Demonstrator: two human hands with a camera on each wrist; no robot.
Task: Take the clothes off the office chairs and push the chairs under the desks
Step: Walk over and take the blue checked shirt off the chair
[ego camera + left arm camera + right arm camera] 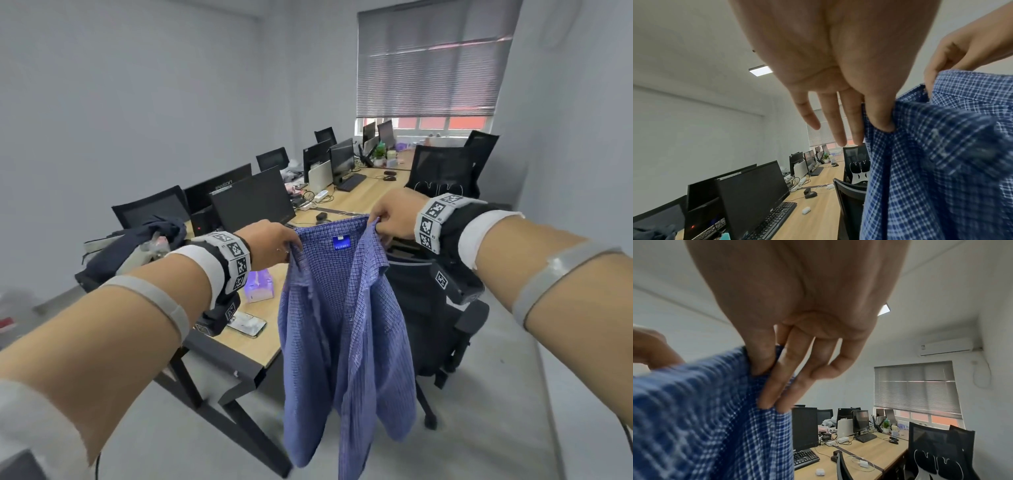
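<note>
A blue checked shirt hangs in the air in front of me, held up by its collar. My left hand pinches the collar's left side between thumb and forefinger, the other fingers straight. My right hand pinches the collar's right side. Behind the shirt stands a black office chair, pulled out from the wooden desk. A second black mesh chair with a black garment printed in white over its back stands further along the desk's right side.
A pile of dark clothes lies at the desk's near left end. Monitors, keyboards, a phone and a tissue box sit on the desk. More chairs line the far side. Grey floor lies to the right.
</note>
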